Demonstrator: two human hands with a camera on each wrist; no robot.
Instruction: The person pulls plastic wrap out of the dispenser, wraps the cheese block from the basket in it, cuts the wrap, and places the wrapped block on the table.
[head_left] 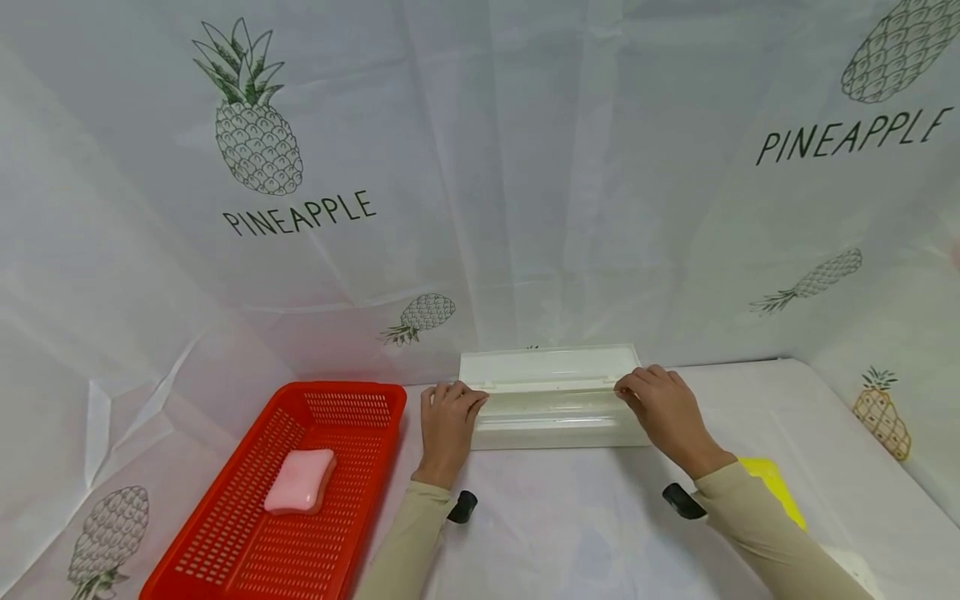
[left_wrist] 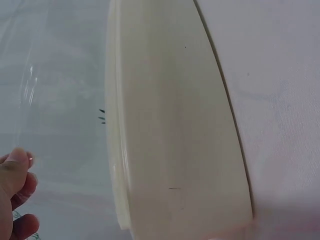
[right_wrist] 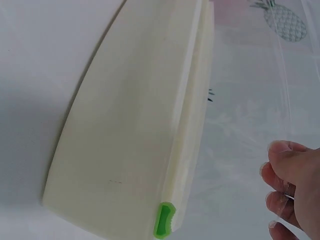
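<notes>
I can't see the near end of the red basket (head_left: 375, 496); the bottom of the head view cuts it off. At lower right, a sleeve (head_left: 776, 533) hides part of a yellow thing (head_left: 774, 478), so I can't tell what it is. In the wrist views, the left hand (left_wrist: 12, 182) is cut off at the left edge and the right hand (right_wrist: 295, 175) at the right edge. I can't find where the clear sheet (left_wrist: 30, 92) ends.

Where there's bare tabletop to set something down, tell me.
Bare tabletop lies in front of the cream box, between left sleeve and right sleeve; more lies beyond the yellow object, right of the right hand. Crowded: the narrow strip between left hand and red basket.
</notes>
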